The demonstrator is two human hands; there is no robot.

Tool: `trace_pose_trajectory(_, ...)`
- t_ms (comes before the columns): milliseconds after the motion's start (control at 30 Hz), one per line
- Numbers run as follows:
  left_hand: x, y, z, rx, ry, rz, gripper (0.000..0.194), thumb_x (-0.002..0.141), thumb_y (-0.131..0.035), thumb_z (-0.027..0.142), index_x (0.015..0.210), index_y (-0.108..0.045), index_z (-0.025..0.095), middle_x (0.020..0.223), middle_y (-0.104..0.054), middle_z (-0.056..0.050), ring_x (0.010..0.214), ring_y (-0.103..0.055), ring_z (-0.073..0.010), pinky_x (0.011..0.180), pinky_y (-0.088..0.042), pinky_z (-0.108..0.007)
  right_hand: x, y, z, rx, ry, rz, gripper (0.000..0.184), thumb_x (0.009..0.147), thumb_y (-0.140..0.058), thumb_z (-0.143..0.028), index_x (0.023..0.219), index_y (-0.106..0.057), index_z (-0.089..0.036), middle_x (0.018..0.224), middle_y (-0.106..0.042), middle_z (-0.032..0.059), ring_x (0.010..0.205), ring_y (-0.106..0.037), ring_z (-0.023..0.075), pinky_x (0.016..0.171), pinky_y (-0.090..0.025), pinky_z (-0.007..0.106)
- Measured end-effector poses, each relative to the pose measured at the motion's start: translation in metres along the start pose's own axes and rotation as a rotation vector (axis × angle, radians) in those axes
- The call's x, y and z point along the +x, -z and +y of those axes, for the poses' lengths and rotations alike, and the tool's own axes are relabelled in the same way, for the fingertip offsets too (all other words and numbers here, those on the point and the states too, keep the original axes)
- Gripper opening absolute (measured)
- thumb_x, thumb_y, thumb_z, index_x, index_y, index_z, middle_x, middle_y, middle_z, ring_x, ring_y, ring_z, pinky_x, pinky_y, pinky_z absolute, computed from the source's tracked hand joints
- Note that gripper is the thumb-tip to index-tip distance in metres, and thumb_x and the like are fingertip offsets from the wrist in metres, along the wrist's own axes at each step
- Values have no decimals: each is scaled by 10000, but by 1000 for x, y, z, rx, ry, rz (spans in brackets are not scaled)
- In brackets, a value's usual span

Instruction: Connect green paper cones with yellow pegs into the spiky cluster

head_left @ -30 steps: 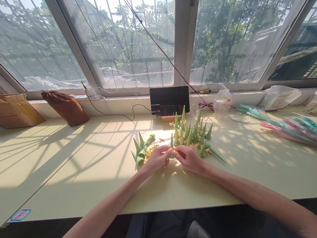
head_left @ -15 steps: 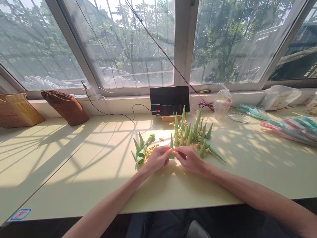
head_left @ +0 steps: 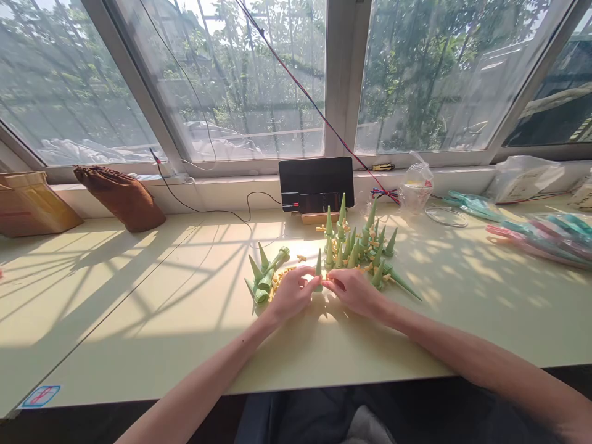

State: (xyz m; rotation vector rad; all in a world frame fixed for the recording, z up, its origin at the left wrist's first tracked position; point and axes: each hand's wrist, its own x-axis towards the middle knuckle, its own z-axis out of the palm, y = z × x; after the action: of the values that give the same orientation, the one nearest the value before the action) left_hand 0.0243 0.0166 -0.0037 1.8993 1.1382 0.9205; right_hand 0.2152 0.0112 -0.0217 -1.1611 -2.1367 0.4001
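Observation:
Upright between my hands is a green cone-shaped spike (head_left: 319,264) with a wider base. My left hand (head_left: 295,288) is closed around its lower part from the left. From the right, my right hand (head_left: 350,290) pinches a small yellow-orange valve-like piece (head_left: 324,277) against the spike's side; the fingers partly hide it. Several more green spikes (head_left: 342,237) stand grouped just behind my right hand, some with yellow pieces on their sides. Beside my left hand lie a few loose green spikes (head_left: 259,280) and a pile of small yellow pieces (head_left: 277,280), partly covered by that hand.
A black tablet (head_left: 316,185) leans on a wooden stand (head_left: 320,218) by the window. A brown drawstring pouch (head_left: 121,197) and a cardboard box (head_left: 39,203) stand at the left. Plastic bags (head_left: 546,240) lie at the right, near a wrapped cup (head_left: 415,188). A cable (head_left: 208,213) crosses the back.
The fingers of both hands have shifted slightly around the spike, and the spike has moved a little to the left. Otherwise the view is only slightly shifted.

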Motion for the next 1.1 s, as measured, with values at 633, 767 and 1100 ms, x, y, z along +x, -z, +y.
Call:
trace_pose_trajectory(633,3,-3,-10,309,-73,67,103,893,-517,258,818,-524,188,785,-578,-12,573,-585,-138,525,-460,-252,5,38,-14,-601,-290,-258,117,941,-499,-187,840,-553,-168,647,-621,49,557,-589,163,472,-182,252)
trace_pose_trajectory(767,3,-2,-8,314,-17,44,106,898,-514,266,824,-530,192,691,-582,8,496,-554,-134,524,-453,-262,4,35,-10,-609,-270,-259,164,948,-491,-182,799,-557,-169,653,-625,55,563,-600,162,480,-181,250)
trace_pose_trajectory(1100,2,0,-1,249,-26,112,284,816,-642,287,1073,-552,205,1049,-666,-47,462,-524,-80,537,-466,-268,3,31,-6,-567,-246,-274,210,951,-495,-179,769,-596,-155,671,-636,88,595,-627,200,500,-224,264)
